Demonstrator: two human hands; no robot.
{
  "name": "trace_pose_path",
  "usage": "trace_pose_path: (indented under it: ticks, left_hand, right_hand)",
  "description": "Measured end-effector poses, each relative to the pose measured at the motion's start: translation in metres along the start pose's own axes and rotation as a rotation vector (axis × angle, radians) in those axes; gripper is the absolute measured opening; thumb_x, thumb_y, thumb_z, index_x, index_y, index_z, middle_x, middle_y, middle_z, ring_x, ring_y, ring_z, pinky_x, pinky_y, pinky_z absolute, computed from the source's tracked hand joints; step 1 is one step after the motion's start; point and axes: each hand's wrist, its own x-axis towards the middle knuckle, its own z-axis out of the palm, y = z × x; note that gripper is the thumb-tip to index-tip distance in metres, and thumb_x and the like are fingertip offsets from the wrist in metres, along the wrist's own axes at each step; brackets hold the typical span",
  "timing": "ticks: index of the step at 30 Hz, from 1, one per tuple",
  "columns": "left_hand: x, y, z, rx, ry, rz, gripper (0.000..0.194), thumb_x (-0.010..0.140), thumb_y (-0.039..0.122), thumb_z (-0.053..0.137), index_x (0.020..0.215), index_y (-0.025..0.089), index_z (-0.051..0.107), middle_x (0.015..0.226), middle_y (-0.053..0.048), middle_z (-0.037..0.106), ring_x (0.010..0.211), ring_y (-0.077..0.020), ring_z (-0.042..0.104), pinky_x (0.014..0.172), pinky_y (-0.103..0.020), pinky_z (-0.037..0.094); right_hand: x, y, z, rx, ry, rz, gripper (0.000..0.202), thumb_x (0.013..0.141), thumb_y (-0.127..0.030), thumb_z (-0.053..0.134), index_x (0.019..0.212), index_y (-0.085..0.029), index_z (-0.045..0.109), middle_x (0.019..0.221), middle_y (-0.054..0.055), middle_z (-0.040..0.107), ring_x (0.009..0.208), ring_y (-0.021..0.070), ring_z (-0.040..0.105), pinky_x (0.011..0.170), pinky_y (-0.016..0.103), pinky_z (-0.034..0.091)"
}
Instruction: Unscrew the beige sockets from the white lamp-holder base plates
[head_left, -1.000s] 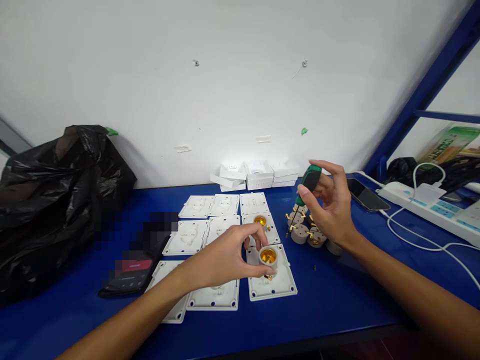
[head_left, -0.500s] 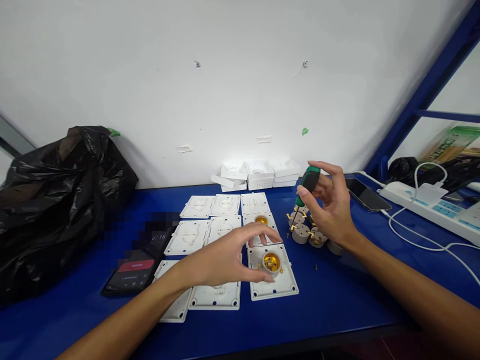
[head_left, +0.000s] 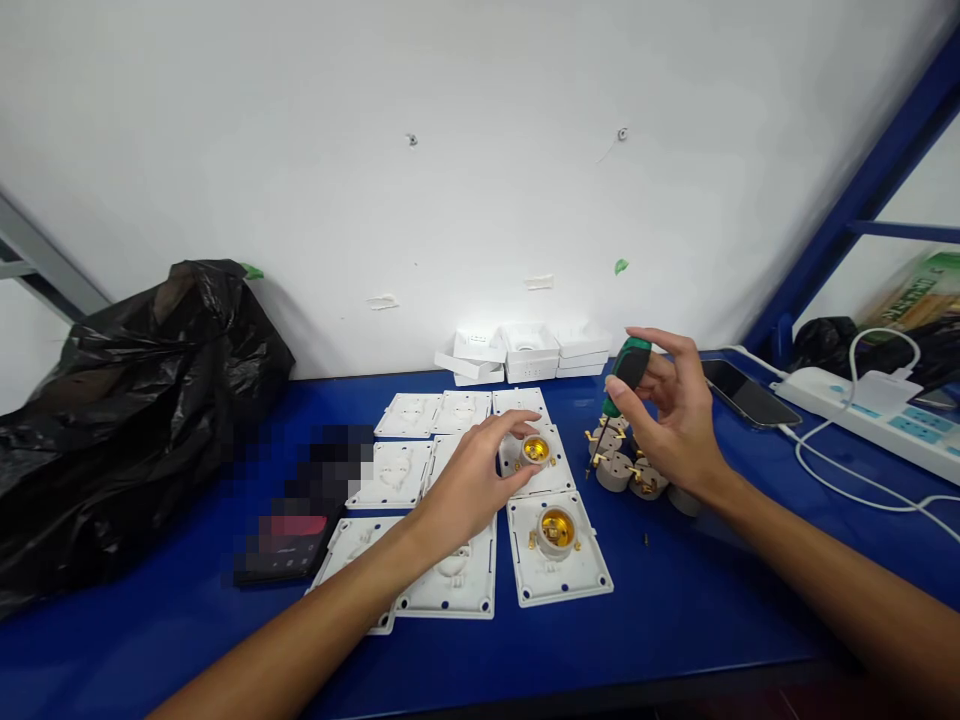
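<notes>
My right hand (head_left: 670, 420) grips a screwdriver (head_left: 627, 375) with a green and black handle, its thin shaft slanting down beside the round grey sockets (head_left: 614, 471) with brass terminals. A tiny screw seems to be at its tip, though it is small to make out. Thumb and fingers of my left hand (head_left: 480, 470) close around a lamp socket (head_left: 535, 452) with a gold-coloured inside, sitting on a white square plate (head_left: 559, 478). Nearer to me, a second plate (head_left: 592, 582) bears another such lamp socket (head_left: 556, 531).
More white plates (head_left: 394, 475) lie in rows to the left. White box-shaped covers (head_left: 531, 365) are stacked against the wall. A loose screw (head_left: 646, 540) lies at right. Phones (head_left: 750, 392), a power strip (head_left: 922, 430) with cables and a black plastic bag (head_left: 150, 390) flank the work.
My left hand has moved from the near plate's lamp socket up to the one on the plate behind. My right hand still holds the screwdriver by the grey sockets. The view has shifted slightly.
</notes>
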Motion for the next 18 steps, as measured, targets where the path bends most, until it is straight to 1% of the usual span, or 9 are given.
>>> trace_pose_path:
  ticks: [3, 5, 8, 11, 13, 18]
  left_hand:
    - [-0.0030, 0.0032, -0.0019, -0.007, 0.017, 0.112, 0.056, 0.087, 0.008, 0.077, 0.133, 0.033, 0.056, 0.120, 0.000, 0.070, 0.118, -0.0236, 0.064, 0.107, -0.045, 0.049]
    - [-0.0050, 0.0034, -0.0025, 0.001, 0.025, 0.196, 0.056, 0.087, 0.004, 0.076, 0.132, 0.032, 0.056, 0.121, 0.000, 0.069, 0.117, -0.0228, 0.064, 0.105, -0.043, 0.050]
    - [-0.0073, 0.0021, -0.0025, 0.018, 0.019, 0.248, 0.053, 0.088, 0.003, 0.074, 0.129, 0.032, 0.057, 0.122, 0.001, 0.068, 0.117, -0.0218, 0.063, 0.103, -0.040, 0.051]
    - [-0.0079, 0.0007, -0.0027, 0.030, 0.019, 0.250, 0.050, 0.090, 0.005, 0.074, 0.129, 0.032, 0.057, 0.122, 0.000, 0.067, 0.118, -0.0223, 0.062, 0.103, -0.040, 0.051]
    - [-0.0070, 0.0002, -0.0031, 0.032, 0.021, 0.231, 0.046, 0.092, 0.009, 0.073, 0.129, 0.032, 0.057, 0.124, -0.001, 0.067, 0.120, -0.0238, 0.062, 0.104, -0.043, 0.051]
    - [-0.0036, -0.0023, -0.0021, 0.024, -0.004, 0.094, 0.038, 0.096, 0.018, 0.071, 0.128, 0.030, 0.056, 0.128, -0.002, 0.067, 0.123, -0.0256, 0.062, 0.107, -0.044, 0.049]
  right_hand:
    - [0.0005, 0.0002, -0.0005, -0.009, 0.001, -0.005, 0.045, 0.090, -0.026, 0.071, 0.131, -0.026, 0.051, 0.083, 0.000, 0.061, 0.068, 0.0170, 0.059, 0.054, 0.032, 0.045]
    - [0.0009, 0.0004, -0.0008, -0.010, 0.000, -0.006, 0.046, 0.090, -0.026, 0.071, 0.131, -0.026, 0.050, 0.082, -0.001, 0.061, 0.067, 0.0167, 0.058, 0.054, 0.032, 0.045]
    - [0.0013, 0.0006, -0.0009, -0.011, -0.001, -0.008, 0.046, 0.090, -0.027, 0.071, 0.131, -0.026, 0.050, 0.080, -0.001, 0.059, 0.066, 0.0162, 0.057, 0.053, 0.032, 0.044]
    - [0.0013, 0.0003, -0.0008, -0.009, -0.004, -0.016, 0.046, 0.090, -0.027, 0.071, 0.131, -0.026, 0.050, 0.080, -0.002, 0.059, 0.065, 0.0160, 0.057, 0.052, 0.031, 0.045]
    - [0.0011, -0.0001, -0.0006, -0.007, -0.006, -0.018, 0.046, 0.090, -0.028, 0.071, 0.131, -0.026, 0.050, 0.081, -0.001, 0.060, 0.066, 0.0162, 0.058, 0.052, 0.031, 0.045]
    - [0.0009, -0.0011, -0.0006, 0.000, -0.006, -0.008, 0.045, 0.090, -0.028, 0.072, 0.130, -0.027, 0.051, 0.081, -0.001, 0.060, 0.066, 0.0170, 0.059, 0.053, 0.033, 0.046]
